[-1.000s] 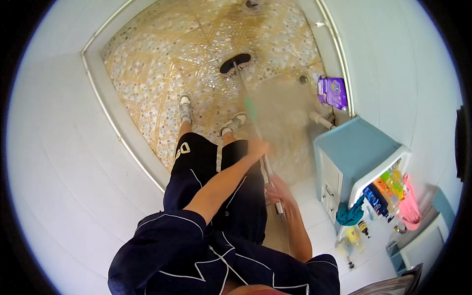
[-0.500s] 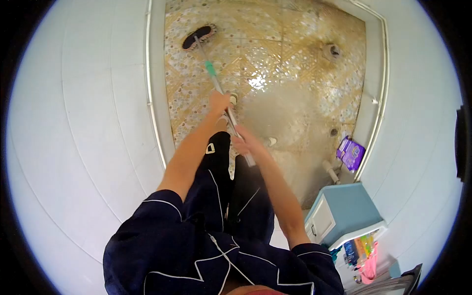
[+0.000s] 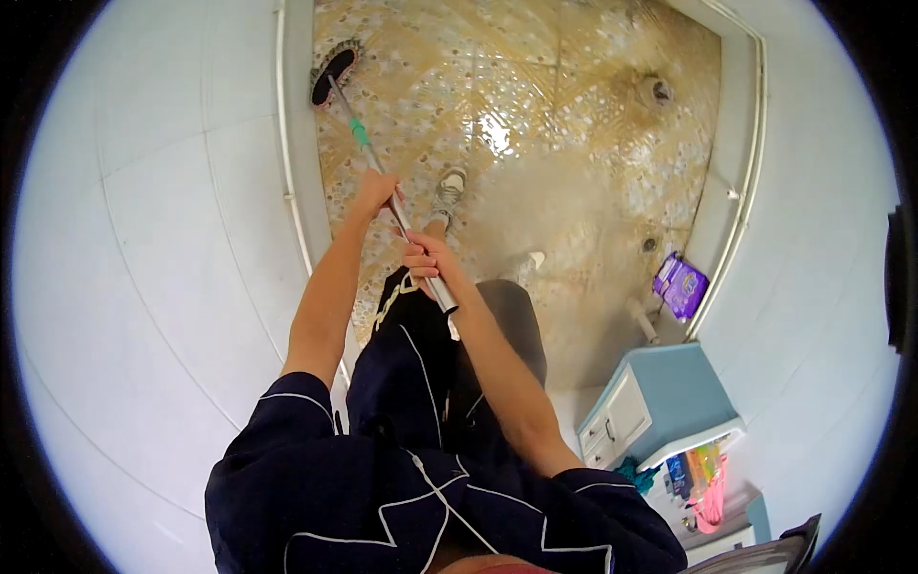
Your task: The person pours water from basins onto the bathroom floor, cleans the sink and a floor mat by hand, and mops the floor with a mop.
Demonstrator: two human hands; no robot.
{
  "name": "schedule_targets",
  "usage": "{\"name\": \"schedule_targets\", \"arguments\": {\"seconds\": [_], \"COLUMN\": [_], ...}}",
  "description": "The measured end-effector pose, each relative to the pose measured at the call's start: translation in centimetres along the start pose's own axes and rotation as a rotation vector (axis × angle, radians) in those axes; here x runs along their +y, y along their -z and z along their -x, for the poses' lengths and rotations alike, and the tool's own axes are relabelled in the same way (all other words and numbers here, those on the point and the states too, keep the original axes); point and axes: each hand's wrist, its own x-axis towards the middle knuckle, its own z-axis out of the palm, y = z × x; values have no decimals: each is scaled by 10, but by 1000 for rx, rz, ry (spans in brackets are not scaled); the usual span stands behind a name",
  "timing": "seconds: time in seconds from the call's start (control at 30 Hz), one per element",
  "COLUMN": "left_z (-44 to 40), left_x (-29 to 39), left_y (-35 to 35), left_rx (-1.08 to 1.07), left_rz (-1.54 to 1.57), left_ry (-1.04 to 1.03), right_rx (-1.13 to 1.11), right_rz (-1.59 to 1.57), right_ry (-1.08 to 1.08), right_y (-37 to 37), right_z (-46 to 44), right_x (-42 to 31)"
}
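A long metal pole (image 3: 409,228) with a green collar slants up and left to a dark oval mop head (image 3: 334,77), which has a shaggy fringe. The head rests on the wet patterned floor (image 3: 516,105) beside the left wall's foot. Midway up the pole, below the green collar, my left hand (image 3: 378,191) is wrapped round it. Closer to my body, my right hand (image 3: 430,260) has its fingers closed round the pole's lower part, near the open end.
A blue and white cabinet (image 3: 674,387) with bottles and a pink item stands at lower right. Above it a purple package (image 3: 681,287) leans by the wall near a white pipe (image 3: 643,320). A round drain (image 3: 658,91) lies at upper right. My shoe (image 3: 449,187) is near the pole.
The mop head has moved left across the floor to the wall's foot, and both hands have shifted left with the pole. The view has turned since the earliest frame.
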Motion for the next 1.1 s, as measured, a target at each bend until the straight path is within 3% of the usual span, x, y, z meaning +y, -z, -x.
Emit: {"name": "schedule_targets", "arguments": {"seconds": [0.07, 0.17, 0.3, 0.4, 0.47, 0.57, 0.6, 0.77, 0.87, 0.93, 1.0, 1.1], "left_z": [8, 35, 42, 80, 104, 218, 214, 271, 300, 315, 326, 290], "left_x": [-4, -23, -100, -147, -181, -146, -180, -237, -235, -207, -184, -184], "left_y": [-27, -73, -157, -236, -295, -360, -384, -472, -496, -495, -484, -472], "left_rx": [-47, -97, -48, -258, -163, -307, -333, -383, -451, -510, -561, -347], "left_rz": [6, -103, -260, -326, -287, -173, -324, -513, -500, -458, -449, -422], "left_ry": [-11, -72, -176, -177, -173, -196, -214, -284, -202, -130, -120, -209], "right_rx": [204, 189, 243, 309, 333, 393, 404, 318, 256, 304, 442, 426], "right_rz": [-62, -33, 53, 14, -43, -19, -109, -389, -372, -324, -72, 25], "right_ry": [27, 77, 149, 214, 264, 332, 341, 400, 428, 382, 339, 321], "right_y": [4, 30, 67, 90, 110, 142, 149, 167, 158, 149, 126, 104], "right_z": [26, 77, 173, 263, 323, 405, 430, 523, 553, 557, 552, 521], "right_x": [-10, -16, -17, -19, -20, -10, -4, 16, 14, 7, 1, -15]}}
